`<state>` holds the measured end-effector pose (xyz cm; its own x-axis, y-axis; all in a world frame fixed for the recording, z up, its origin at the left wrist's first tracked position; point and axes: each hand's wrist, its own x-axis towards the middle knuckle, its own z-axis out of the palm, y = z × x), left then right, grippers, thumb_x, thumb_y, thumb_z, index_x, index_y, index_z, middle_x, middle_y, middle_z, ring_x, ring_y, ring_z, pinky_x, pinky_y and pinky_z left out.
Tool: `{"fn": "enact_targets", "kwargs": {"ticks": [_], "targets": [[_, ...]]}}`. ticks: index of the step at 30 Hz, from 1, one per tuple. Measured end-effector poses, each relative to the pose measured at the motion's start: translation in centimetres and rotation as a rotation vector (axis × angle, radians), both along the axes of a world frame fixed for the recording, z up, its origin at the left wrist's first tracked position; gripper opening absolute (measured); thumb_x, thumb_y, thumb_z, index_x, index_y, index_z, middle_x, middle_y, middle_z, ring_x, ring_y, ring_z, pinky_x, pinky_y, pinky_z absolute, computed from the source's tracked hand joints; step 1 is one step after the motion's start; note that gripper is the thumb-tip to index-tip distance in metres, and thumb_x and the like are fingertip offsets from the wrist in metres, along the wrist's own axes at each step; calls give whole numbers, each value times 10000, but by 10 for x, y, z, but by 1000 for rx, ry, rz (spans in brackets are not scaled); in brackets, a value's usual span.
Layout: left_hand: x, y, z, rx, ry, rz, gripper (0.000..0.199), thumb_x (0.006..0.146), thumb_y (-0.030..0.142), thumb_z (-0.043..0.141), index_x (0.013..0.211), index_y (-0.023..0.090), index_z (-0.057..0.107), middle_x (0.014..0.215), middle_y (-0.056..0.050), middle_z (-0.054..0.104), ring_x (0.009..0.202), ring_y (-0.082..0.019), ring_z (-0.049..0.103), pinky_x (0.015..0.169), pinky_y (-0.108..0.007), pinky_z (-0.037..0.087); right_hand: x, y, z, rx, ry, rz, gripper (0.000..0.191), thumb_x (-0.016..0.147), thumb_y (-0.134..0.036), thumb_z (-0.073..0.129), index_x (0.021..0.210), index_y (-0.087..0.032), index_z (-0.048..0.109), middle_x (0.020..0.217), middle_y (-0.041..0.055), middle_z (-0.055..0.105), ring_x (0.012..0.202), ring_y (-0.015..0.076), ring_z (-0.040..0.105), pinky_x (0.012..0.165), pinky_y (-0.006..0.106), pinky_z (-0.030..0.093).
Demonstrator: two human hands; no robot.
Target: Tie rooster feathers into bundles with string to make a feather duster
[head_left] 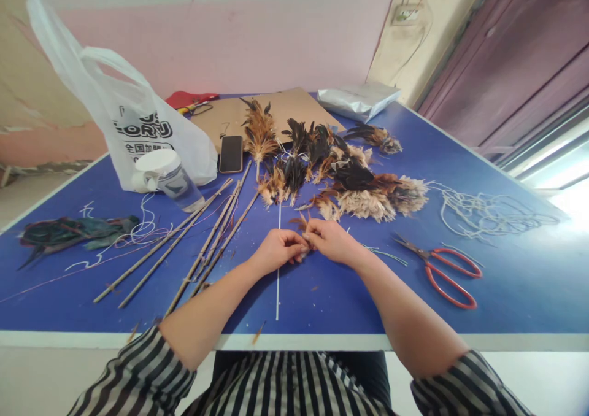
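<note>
My left hand and my right hand meet over the blue table, fingers pinched together. A small brown feather sticks up from between the fingertips; which hand bears it is hard to tell. Just beyond the hands lie bunches of black, brown and cream feathers. A feather bundle on a stick rests further back. Right of my right hand are short pale green strings and red-handled scissors with blades parted.
Thin sticks, a dark yarn bundle, a white plastic bag, a clear cup with a white lid and a phone lie left. Cardboard and a silver packet are behind; tangled white string lies right.
</note>
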<state>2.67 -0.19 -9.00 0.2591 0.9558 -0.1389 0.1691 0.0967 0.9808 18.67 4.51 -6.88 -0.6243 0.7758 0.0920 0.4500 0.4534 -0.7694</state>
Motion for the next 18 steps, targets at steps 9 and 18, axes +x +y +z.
{"fn": "enact_targets", "kwargs": {"ticks": [9,18], "targets": [[6,6,-3,-43,-82,131,203,642,218,660,708,140,485,531,10,587,466,-95,553,480,-221,466,18,1,4,118,-1,58,161,748,-147,533,588,-166,528,737,30,597,740,144,534,700,279,401],[6,5,-1,-67,-50,124,152,651,223,652,721,95,609,552,-9,603,476,-76,541,526,-213,468,13,-6,7,188,35,115,116,763,-121,522,662,-166,556,731,22,533,756,137,503,719,275,397]]}}
